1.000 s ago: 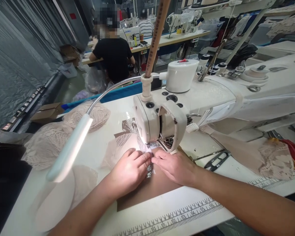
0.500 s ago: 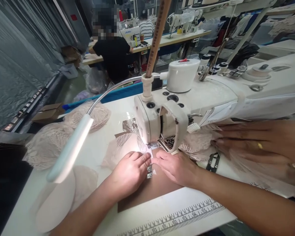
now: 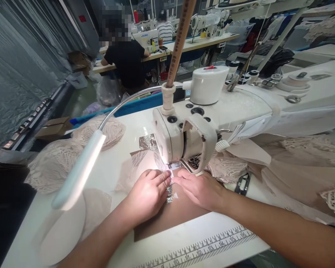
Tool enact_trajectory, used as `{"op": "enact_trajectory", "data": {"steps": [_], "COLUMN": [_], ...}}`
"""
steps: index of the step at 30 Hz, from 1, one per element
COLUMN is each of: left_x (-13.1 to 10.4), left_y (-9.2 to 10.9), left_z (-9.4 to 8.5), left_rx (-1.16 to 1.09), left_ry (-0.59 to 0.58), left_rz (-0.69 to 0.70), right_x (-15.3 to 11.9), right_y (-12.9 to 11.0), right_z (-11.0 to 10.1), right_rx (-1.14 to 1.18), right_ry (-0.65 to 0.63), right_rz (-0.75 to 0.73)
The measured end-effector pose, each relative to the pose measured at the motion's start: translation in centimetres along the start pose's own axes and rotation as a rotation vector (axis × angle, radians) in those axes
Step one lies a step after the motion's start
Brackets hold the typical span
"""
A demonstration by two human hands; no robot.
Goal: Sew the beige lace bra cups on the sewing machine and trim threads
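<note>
Both hands are at the needle area of a white sewing machine (image 3: 170,139). A pale sheer lace piece (image 3: 145,163) lies under its presser foot, spreading out behind and to the left. My left hand (image 3: 149,190) has its fingers bent and pressed together on the lace edge just before the foot. From the right, my right hand (image 3: 199,189) pinches the same edge, fingertips almost touching the left ones. Beneath both hands is a flat brown sheet (image 3: 181,217) with shiny silver tape (image 3: 169,194) on it. The fingers hide most of the held edge.
A lamp (image 3: 79,171) on a bendy neck reaches over the left side. Lace cups (image 3: 56,163) and smooth oval pads (image 3: 64,230) lie there. Beige lace garments (image 3: 290,175) are heaped at right, near a black metal clip (image 3: 242,184). A ruler strip (image 3: 201,251) marks the front edge.
Another person's hand wearing a ring, over the garments at right, has left the view, and a smooth beige panel shows there. My hands stay almost in place at the foot.
</note>
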State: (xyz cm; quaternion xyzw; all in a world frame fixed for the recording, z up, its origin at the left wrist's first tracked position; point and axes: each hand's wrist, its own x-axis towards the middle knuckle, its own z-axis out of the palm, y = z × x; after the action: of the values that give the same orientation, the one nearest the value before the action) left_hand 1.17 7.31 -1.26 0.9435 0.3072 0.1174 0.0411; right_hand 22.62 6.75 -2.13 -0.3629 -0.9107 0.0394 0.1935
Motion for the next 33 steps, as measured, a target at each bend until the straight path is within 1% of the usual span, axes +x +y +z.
{"op": "enact_trajectory", "data": {"steps": [4,8,13,18,21,25,27,29,31,32,33], "left_x": [0.0,0.2,0.6,0.7,0.6,0.4,0.4,0.4,0.3,0.2,0.0], "left_y": [-0.8,-1.5,-2.0,-2.4,-3.0,-4.4,-5.2,-5.6,-5.4,-4.9,-4.1], "left_z": [0.2,0.4,0.3,0.1,0.2,0.8,1.0,0.8,0.1,-0.5,-1.1], "left_rx": [-0.020,-0.015,0.023,0.060,0.115,0.150,0.179,0.202,0.239,0.266,0.290], "left_ry": [0.004,0.055,0.109,0.118,0.134,0.184,0.205,0.190,0.162,0.159,0.159], "left_rz": [-0.010,-0.016,-0.079,-0.141,-0.156,-0.125,-0.130,-0.140,-0.125,-0.113,-0.092], "right_x": [0.3,0.3,0.5,0.5,0.3,0.3,0.2,-0.4,-1.8,-2.9,-4.3], "right_y": [-0.1,0.0,0.2,0.2,0.3,0.7,0.7,0.4,0.1,0.0,0.1], "right_z": [0.0,0.2,-0.1,-0.6,-0.7,-0.9,-1.8,-3.5,-6.0,-7.4,-8.8], "right_rx": [-0.052,-0.026,0.033,0.016,-0.055,-0.127,-0.120,-0.086,-0.047,-0.024,-0.009], "right_ry": [0.011,0.019,0.011,-0.004,-0.047,-0.129,-0.169,-0.178,-0.136,-0.099,-0.046], "right_rz": [0.046,0.051,0.050,0.065,0.062,0.029,-0.028,-0.101,-0.122,-0.104,-0.048]}}
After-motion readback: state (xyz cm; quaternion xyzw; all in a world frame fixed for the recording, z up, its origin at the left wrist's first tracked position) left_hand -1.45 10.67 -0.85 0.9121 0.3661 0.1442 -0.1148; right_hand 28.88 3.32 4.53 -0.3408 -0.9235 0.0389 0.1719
